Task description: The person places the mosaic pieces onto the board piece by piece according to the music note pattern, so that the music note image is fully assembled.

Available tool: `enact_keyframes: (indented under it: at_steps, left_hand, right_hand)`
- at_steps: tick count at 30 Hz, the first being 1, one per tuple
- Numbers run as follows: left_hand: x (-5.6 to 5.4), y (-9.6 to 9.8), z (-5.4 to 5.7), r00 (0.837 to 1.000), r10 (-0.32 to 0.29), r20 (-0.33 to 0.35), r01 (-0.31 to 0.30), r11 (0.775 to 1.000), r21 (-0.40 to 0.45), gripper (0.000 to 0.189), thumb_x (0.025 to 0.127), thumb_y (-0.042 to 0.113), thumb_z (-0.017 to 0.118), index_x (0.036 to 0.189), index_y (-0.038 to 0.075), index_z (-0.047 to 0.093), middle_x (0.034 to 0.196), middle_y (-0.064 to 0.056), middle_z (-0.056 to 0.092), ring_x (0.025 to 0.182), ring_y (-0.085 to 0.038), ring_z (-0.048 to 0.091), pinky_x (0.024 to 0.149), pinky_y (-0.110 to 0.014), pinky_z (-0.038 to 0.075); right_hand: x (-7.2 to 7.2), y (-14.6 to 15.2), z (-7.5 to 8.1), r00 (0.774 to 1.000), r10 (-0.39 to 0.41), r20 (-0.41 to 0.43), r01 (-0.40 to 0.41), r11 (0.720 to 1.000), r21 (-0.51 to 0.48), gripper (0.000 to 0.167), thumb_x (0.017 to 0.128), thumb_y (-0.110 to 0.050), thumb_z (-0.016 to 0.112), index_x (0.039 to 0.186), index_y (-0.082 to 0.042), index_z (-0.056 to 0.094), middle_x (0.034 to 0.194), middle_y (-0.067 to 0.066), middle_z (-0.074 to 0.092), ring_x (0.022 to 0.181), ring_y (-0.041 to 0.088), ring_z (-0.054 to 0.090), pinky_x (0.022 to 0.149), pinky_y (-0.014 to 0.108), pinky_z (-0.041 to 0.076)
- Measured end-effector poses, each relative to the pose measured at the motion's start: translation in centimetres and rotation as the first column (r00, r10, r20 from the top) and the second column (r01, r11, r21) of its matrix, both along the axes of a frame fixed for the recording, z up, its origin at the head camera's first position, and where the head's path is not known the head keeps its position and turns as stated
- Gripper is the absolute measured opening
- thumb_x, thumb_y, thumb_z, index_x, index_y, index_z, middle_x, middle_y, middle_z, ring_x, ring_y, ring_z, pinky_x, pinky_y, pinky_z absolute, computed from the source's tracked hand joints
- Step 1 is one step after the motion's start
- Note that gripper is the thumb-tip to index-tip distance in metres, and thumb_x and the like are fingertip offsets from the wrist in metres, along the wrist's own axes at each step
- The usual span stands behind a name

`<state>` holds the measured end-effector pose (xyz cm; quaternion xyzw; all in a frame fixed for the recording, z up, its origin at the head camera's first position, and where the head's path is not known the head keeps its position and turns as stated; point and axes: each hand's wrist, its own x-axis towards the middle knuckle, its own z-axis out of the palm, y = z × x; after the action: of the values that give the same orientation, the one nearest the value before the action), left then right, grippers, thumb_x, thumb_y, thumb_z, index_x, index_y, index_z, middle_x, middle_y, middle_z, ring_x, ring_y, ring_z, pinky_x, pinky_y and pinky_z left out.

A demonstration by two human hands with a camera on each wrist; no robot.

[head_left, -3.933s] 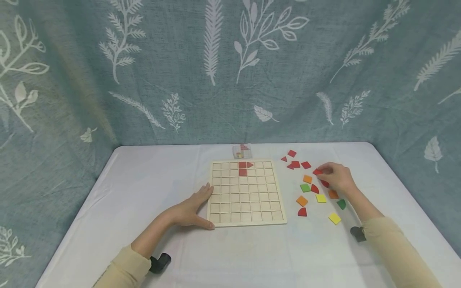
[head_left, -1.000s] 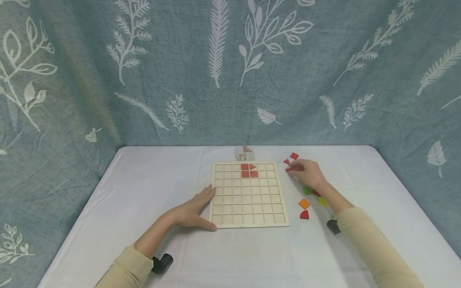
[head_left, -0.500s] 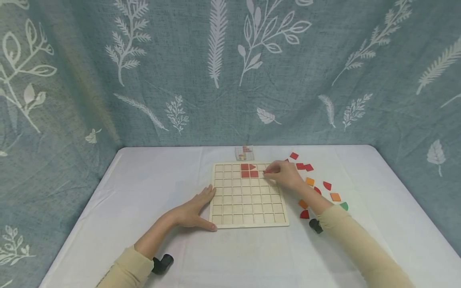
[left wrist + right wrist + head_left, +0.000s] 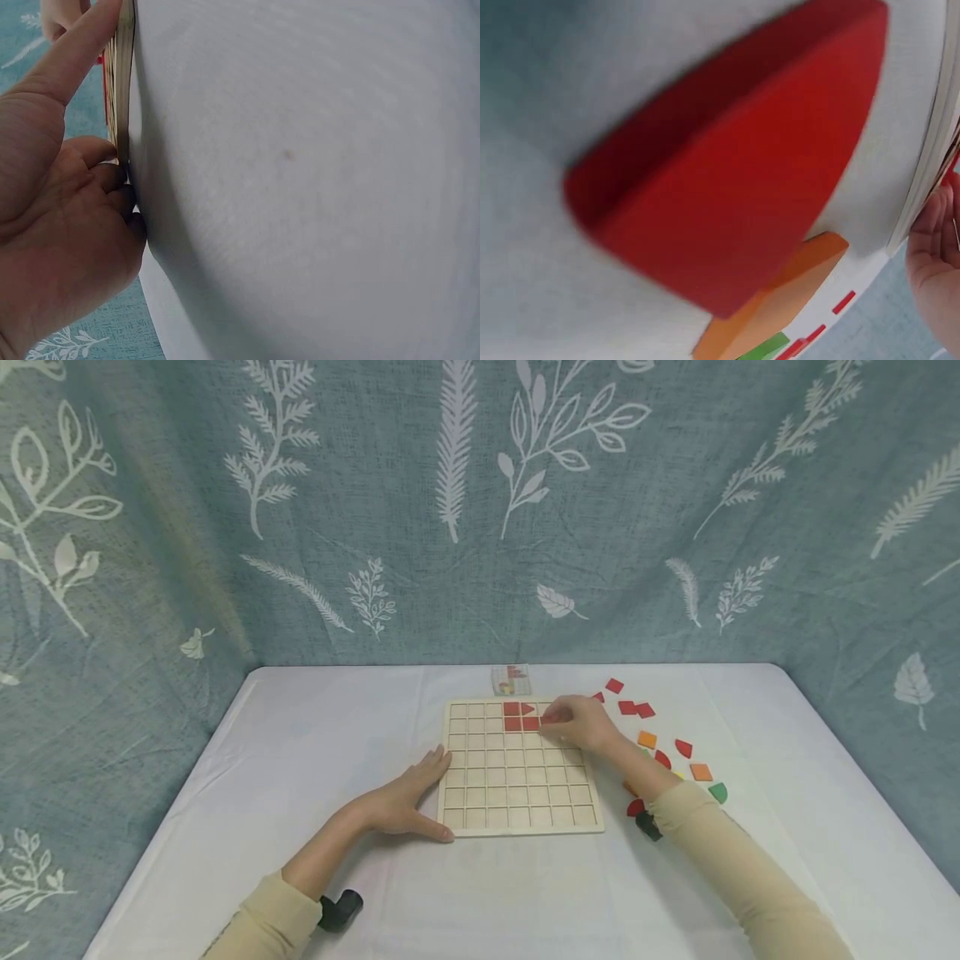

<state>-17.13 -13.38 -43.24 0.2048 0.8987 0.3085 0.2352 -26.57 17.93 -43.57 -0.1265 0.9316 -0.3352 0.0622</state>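
- The left hand (image 4: 401,792) lies at the left edge of the board (image 4: 517,781), thumb stretched well apart from the fingers; the thumb touches near the front left corner, the fingertips further back. It steadies nothing else.
- The right hand (image 4: 581,723) is nearly closed, thumb and fingertips pinching a red piece (image 4: 546,720) over the board's right part; the fingers hide much of the piece, so its shape and whether it touches the board cannot be told.
- That piece is just right of the second row's two red tiles, the left square (image 4: 512,724) and the right square (image 4: 530,724).
- In the row behind sit the back square (image 4: 512,708), also red, and a red triangle (image 4: 527,709), its tip to the right.
- A card (image 4: 511,680) with a printed pattern lies just behind the board.
- Right of the board, loose pieces lie scattered on the white cloth (image 4: 480,893): a red tile (image 4: 615,686) at the back, an orange tile (image 4: 701,772), a green quarter-round (image 4: 718,792) and others, some partly behind the right arm.
- A blue-green curtain (image 4: 360,485) with white leaves hangs behind.
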Motion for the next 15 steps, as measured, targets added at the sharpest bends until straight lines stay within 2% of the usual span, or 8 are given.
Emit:
enact_keyframes:
  at_steps: [3, 9, 15]
  left_hand:
    - [-0.04, -0.01, -0.06, 1.0, -0.002, -0.001, 0.002, 1.0, -0.005, 0.119, 0.071, 0.044, 0.084, 0.156, 0.003, 0.013, 0.162, -0.015, 0.003, 0.149, -0.031, 0.001, 0.119, -0.048, 0.007]
    - [-0.08, -0.07, -0.11, 1.0, 0.001, -0.001, -0.001, 1.0, -0.008, 0.119, 0.07, 0.045, 0.084, 0.156, 0.003, 0.012, 0.163, -0.015, 0.003, 0.149, -0.03, 0.0, 0.119, -0.048, 0.007]
    - [-0.05, -0.03, -0.1, 1.0, -0.001, -0.001, 0.001, 1.0, -0.003, 0.119, 0.07, 0.044, 0.084, 0.156, 0.003, 0.013, 0.163, -0.015, 0.003, 0.149, -0.031, 0.0, 0.119, -0.048, 0.007]
  right_hand:
    - [0.1, 0.25, 0.16, 1.0, 0.003, 0.03, -0.003, 1.0, -0.009, 0.027, 0.087, -0.027, 0.075, 0.108, -0.009, 0.071, 0.098, 0.004, 0.068, 0.091, 0.021, 0.06, 0.08, 0.037, 0.052]
    - [0.36, 0.73, 0.21, 0.999, 0.04, -0.004, -0.04, 0.999, -0.037, 0.023, 0.091, -0.016, 0.069, 0.112, -0.006, 0.071, 0.104, 0.008, 0.07, 0.097, 0.024, 0.063, 0.085, 0.042, 0.053]
    - [0.45, 0.66, 0.03, 0.998, 0.062, -0.028, -0.064, 0.997, -0.047, 0.02, 0.091, -0.012, 0.068, 0.11, -0.006, 0.072, 0.105, 0.008, 0.07, 0.1, 0.026, 0.064, 0.088, 0.043, 0.053]
